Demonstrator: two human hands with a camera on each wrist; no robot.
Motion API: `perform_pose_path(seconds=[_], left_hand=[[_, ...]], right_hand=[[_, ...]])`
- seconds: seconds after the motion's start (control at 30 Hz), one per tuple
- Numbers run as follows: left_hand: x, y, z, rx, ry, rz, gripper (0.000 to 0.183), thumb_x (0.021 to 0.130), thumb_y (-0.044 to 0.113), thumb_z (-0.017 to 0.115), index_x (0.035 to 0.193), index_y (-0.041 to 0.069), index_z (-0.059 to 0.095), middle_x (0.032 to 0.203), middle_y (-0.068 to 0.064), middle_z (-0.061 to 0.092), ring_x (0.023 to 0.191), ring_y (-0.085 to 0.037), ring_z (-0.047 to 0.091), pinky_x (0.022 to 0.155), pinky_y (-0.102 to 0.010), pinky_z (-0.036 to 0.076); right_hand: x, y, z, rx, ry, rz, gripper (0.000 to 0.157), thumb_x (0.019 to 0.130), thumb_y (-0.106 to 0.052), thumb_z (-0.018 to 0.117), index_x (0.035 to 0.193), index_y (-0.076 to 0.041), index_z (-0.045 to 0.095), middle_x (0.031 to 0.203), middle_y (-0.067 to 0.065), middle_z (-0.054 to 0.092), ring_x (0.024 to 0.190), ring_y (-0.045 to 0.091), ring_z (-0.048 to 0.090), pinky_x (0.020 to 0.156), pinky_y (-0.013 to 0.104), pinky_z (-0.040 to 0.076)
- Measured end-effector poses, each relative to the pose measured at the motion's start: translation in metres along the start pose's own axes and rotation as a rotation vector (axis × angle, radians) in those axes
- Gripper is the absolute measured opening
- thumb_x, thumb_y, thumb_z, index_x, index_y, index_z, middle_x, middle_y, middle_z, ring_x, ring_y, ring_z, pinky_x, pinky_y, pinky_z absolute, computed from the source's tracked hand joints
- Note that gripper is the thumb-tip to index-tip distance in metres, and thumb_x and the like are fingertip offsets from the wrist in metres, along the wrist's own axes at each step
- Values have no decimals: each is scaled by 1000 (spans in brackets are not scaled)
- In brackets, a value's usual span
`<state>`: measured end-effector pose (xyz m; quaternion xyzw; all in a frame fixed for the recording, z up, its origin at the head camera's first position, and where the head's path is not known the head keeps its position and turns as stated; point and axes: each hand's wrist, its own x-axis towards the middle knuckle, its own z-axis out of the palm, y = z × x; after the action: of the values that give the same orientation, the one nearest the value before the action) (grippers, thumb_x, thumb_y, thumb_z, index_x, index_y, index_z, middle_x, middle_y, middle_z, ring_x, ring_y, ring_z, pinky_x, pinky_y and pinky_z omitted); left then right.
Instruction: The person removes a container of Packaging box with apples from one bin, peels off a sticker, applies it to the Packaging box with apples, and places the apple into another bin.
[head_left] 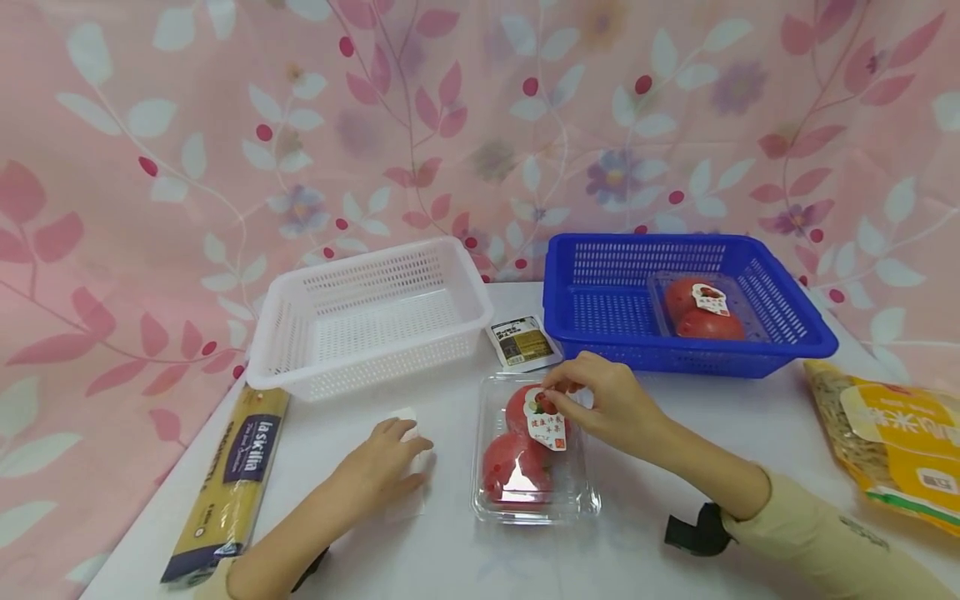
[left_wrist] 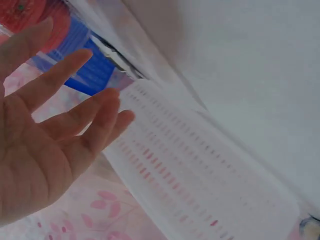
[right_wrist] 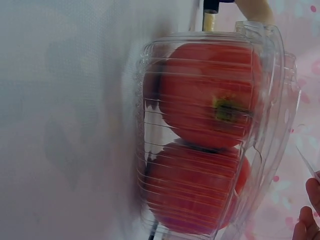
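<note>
A clear plastic clamshell box (head_left: 581,500) with two red apples (right_wrist: 212,95) lies in front of me in the head view. My right hand (head_left: 611,408) pinches the upper edge of a white printed sticker (head_left: 546,425) over its lid. In the right wrist view the sticker's thin edge (right_wrist: 306,162) stands out from the lid beside my fingertips (right_wrist: 313,192). My left hand (head_left: 378,467) hovers left of the box over a pale paper strip (head_left: 405,506). Its fingers are spread and loosely bent, holding nothing, as the left wrist view (left_wrist: 45,135) shows.
A white basket (head_left: 375,358) stands behind my left hand. Right of it, a blue basket (head_left: 675,354) holds another labelled fruit box (head_left: 705,308). A small packet (head_left: 522,343) lies between them. Spaghetti (head_left: 228,483) lies far left, a yellow bag (head_left: 892,433) far right.
</note>
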<state>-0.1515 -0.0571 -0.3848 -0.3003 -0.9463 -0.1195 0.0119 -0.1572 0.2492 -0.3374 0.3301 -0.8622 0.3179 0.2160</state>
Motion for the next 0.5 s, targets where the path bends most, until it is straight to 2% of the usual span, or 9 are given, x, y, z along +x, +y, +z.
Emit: perform_pose_path(seconds=[0.13,0.23,0.37,0.5], left_hand=[[9,20,-7,52,230,162,32,77,19,73,107,13,64,114,-10,55,109,-27,50,79,-36,51],[14,34,-12,15,356,314,34,76,16,72,108,14,64,111,-7,55,106,-22,51,79,-30,50],[18,49,-14,-42,441,495,38,74,10,70,111,12,62,109,-8,55,106,-20,50,79,-24,49],[24,57,-13,-42,475,580,46,72,8,70,116,10,59,112,-8,55,108,-21,49,89,-25,44]], right_hand=[[0,-1,4,15,-16,12,16,76,-7,74,89,-13,67,79,-10,60,73,3,55,62,22,50],[-1,-1,7,26,-29,28,16,77,-7,73,90,-12,66,78,-9,59,72,2,55,63,23,51],[0,-1,11,28,-33,10,17,76,-5,73,91,-10,66,79,-8,60,72,4,53,61,24,51],[0,-1,13,23,-32,-16,18,75,-5,74,90,-10,67,81,-6,60,74,5,53,60,26,51]])
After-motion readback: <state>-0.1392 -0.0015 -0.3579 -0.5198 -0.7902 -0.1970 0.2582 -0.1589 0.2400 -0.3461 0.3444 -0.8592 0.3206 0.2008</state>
